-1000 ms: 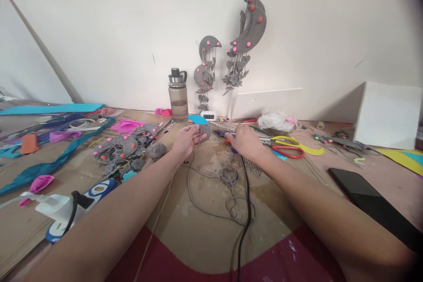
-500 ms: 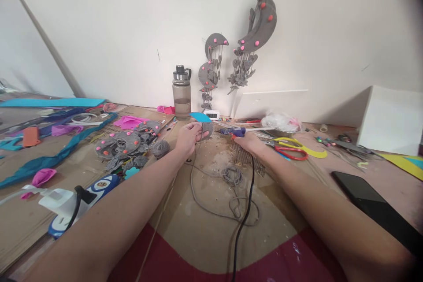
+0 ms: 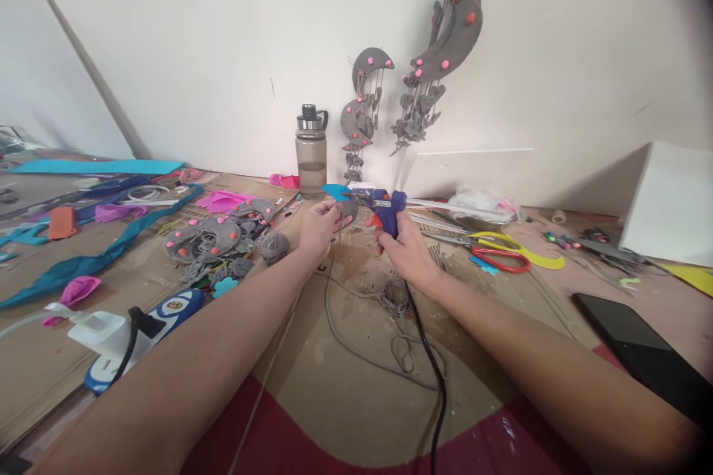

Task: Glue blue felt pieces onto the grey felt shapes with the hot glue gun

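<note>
Pinched in my left hand (image 3: 319, 228) is a small grey piece (image 3: 348, 214), with grey yarn (image 3: 356, 356) trailing down from it over the cardboard. A blue piece (image 3: 336, 192) shows just behind it. My right hand (image 3: 405, 243) is wrapped round the handle of a blue glue gun (image 3: 384, 203). The gun's nozzle points left, close above the grey piece; whether they touch I cannot tell. From the gun a black cord (image 3: 426, 345) runs down towards me. A loose coil of yarn (image 3: 395, 295) lies below my right hand.
On the left are a ball of yarn (image 3: 272, 247), grey decorated crescents (image 3: 215, 237) and a power strip (image 3: 175, 304). A bottle (image 3: 311, 156) stands at the back. Scissors (image 3: 501, 251) and a phone (image 3: 624, 323) lie to the right. Grey crescents (image 3: 457, 37) hang against the white board.
My right hand has raised the glue gun and brought it left, up to the grey piece. My left hand still holds that piece. The view has shifted slightly.
</note>
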A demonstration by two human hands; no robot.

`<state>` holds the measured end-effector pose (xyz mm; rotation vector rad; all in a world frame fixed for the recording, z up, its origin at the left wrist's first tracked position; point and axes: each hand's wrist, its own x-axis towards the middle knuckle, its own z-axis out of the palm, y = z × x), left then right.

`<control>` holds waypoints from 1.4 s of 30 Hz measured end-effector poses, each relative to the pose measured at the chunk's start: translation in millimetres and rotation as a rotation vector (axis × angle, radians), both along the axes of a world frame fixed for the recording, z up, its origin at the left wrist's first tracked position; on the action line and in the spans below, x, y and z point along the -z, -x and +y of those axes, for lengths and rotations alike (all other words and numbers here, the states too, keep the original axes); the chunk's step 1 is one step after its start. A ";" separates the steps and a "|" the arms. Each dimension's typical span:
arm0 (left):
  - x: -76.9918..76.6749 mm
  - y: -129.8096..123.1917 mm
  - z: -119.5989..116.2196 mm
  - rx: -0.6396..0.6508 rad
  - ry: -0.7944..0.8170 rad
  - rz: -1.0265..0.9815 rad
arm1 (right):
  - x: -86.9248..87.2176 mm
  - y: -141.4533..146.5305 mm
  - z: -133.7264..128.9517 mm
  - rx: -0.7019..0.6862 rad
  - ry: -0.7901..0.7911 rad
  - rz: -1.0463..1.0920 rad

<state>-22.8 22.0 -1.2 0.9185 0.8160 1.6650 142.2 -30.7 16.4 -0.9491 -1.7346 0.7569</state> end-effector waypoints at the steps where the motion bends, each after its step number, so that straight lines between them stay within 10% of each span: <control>1: 0.0 -0.5 -0.5 0.001 -0.007 0.006 | 0.1 0.0 -0.8 0.018 -0.001 -0.050; 42: 1.1 -2.0 -1.1 -0.104 -0.050 0.095 | 0.8 -0.7 -2.4 0.197 -0.164 -0.327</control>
